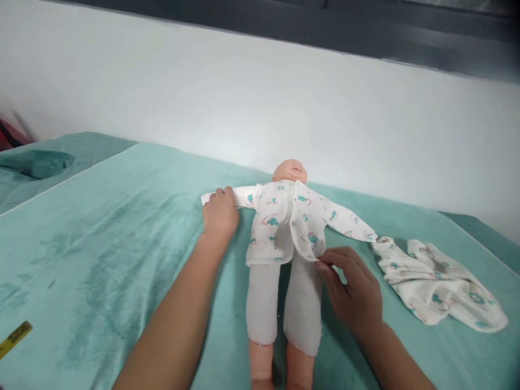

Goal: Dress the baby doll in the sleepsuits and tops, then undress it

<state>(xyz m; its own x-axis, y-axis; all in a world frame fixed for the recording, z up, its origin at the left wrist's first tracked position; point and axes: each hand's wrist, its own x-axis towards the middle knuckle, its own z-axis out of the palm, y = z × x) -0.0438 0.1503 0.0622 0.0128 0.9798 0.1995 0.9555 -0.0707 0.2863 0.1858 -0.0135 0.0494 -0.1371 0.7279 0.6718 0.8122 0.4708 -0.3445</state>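
Observation:
A baby doll (264, 309) lies on its back, its head toward the wall and its white padded legs toward me. It wears a white printed baby jacket (270, 222) with both sleeves stretched out sideways; the front edges part toward the hem. My left hand (221, 212) is closed around the sleeve on the left, near its cuff. With thumb and forefinger my right hand (355, 287) pinches the jacket's lower hem on the right side. Beside the right cuff lies a crumpled pair of matching baby pants (439, 287).
A teal velvety sheet (122, 260) covers the bed under the doll. Behind it rises a white wall (203, 97) with a dark ledge (284, 24) above. A yellow strip with black marks (16, 337) lies at the lower left, and dark green cloth (38, 163) at the far left.

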